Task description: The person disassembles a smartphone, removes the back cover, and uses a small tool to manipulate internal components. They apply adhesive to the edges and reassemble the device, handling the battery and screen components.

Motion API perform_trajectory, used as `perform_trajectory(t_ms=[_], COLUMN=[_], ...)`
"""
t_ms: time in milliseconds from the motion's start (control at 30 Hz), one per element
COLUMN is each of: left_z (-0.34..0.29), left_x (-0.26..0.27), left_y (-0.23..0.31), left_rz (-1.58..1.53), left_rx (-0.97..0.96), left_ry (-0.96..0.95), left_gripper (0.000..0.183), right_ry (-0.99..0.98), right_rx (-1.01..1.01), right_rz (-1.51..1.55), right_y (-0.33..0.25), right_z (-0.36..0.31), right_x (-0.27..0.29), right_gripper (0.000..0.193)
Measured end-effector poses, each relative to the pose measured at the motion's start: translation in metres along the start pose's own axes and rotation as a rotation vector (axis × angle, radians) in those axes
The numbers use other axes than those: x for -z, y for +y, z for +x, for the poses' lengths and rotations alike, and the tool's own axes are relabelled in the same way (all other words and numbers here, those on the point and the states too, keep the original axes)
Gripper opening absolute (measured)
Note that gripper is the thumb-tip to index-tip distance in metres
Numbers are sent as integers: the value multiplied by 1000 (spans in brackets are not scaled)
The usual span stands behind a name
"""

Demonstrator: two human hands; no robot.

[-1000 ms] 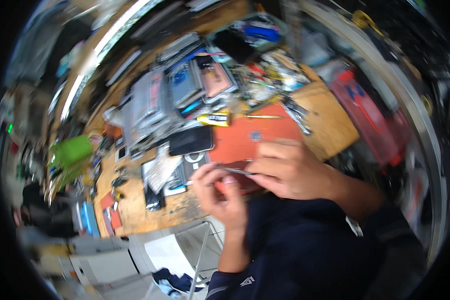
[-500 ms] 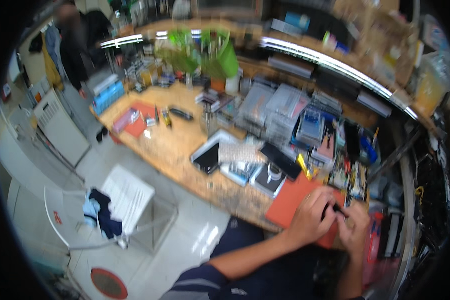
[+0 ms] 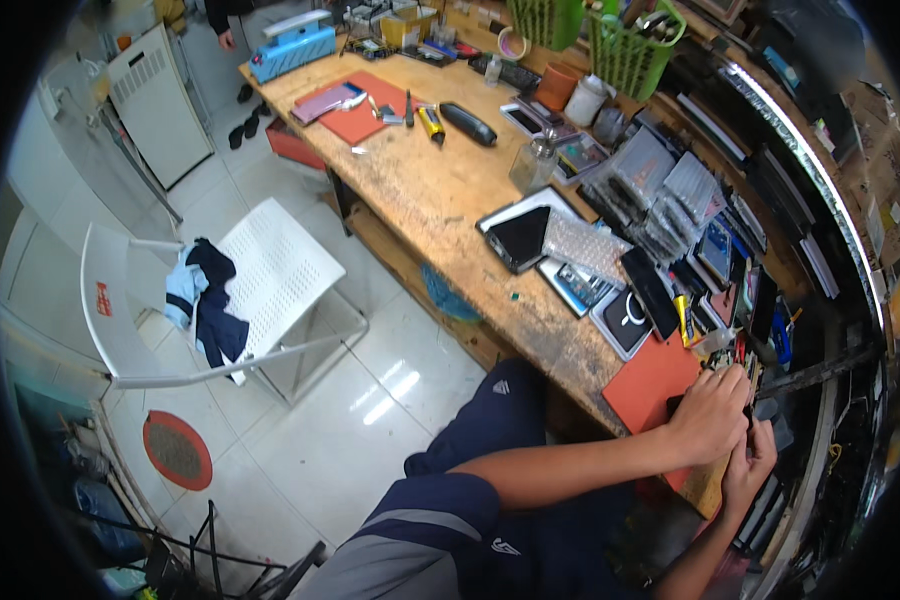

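At the right end of the wooden bench, my left hand (image 3: 712,410) is closed, with its fingers bent over a dark thing (image 3: 674,405) that it mostly hides. My right hand (image 3: 754,458) meets it from below on the right, closed around the other side. The kind of dark thing cannot be made out. Both hands are above the edge of an orange-red mat (image 3: 648,380). Just beyond the mat lie a yellow tube (image 3: 683,318), a black phone-shaped slab (image 3: 649,292) and a flat panel with a white ring (image 3: 621,322).
Bubble wrap (image 3: 582,246), a black-screened tablet (image 3: 519,240) and a glass bottle (image 3: 534,165) crowd the wooden bench (image 3: 420,190). Stacked clear cases (image 3: 655,190) stand behind. A white chair (image 3: 275,280) with clothes is at left. Another person's hand (image 3: 227,40) shows at the far left.
The whole view has turned, so the bench and chair appear shifted and sharper. My hands are closer together, the left now covering more of the dark thing.
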State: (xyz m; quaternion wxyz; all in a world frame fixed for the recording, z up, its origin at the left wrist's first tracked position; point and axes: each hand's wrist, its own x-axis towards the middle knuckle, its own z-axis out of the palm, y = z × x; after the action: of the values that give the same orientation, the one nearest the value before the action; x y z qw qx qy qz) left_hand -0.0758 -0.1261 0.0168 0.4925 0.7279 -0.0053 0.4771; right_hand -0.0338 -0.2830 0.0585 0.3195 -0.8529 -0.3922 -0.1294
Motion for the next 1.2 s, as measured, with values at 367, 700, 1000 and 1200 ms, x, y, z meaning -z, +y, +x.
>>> perform_trajectory(t_ms=[367,700,1000,1200], left_z=[5,3,2,1], left_x=[25,49,43,41], left_y=[-8,-12,0,2], left_rz=[1,-51,25,89], left_rx=[-39,60,119,131], left_ry=[-142,-255,-315,-343], left_gripper=[29,36,40,50], right_ry=[124,147,133,157], right_rx=[32,110,152,145], right_rz=[-36,35,90,147], right_y=[-37,-22,0,15], right_z=[18,16,16,22], right_x=[-10,-18,-14,-18], right_gripper=[23,17,10,10])
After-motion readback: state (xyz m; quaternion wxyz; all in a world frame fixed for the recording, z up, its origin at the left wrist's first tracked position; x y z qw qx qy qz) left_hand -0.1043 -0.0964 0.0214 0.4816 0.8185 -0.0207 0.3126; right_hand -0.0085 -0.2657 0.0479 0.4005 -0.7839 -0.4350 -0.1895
